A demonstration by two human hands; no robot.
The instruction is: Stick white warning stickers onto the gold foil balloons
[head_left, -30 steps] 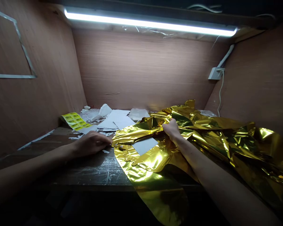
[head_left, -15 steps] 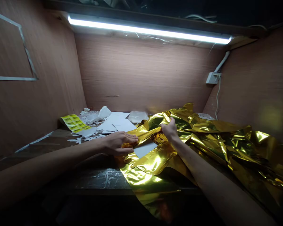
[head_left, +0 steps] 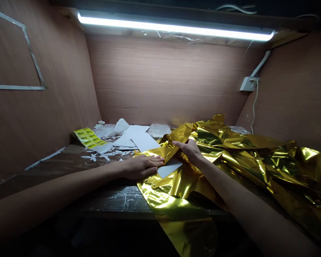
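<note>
My left hand (head_left: 143, 166) lies flat, palm down, on crumpled gold foil (head_left: 173, 198), with its fingers stretched to the right. Just right of its fingertips, a white card (head_left: 169, 170) shows between layers of the foil. My right hand (head_left: 189, 150) is closed on a raised fold of the foil beyond the card. Its thumb points left along the fold; the other fingers are mostly hidden. From there the foil spreads right across the bench, and one part hangs over the front edge.
White paper sheets (head_left: 135, 135) and a clear plastic packet (head_left: 159, 130) lie behind my left hand. White cut-out scraps (head_left: 104, 156) are beside a yellow label sheet (head_left: 89, 137). Wooden walls enclose the bench (head_left: 115, 200). A socket box (head_left: 248, 84) with a cord is on the right.
My right hand has shifted left and slightly nearer, drawing the foil fold with it. My left hand stays on the foil. The whole view has shifted a little.
</note>
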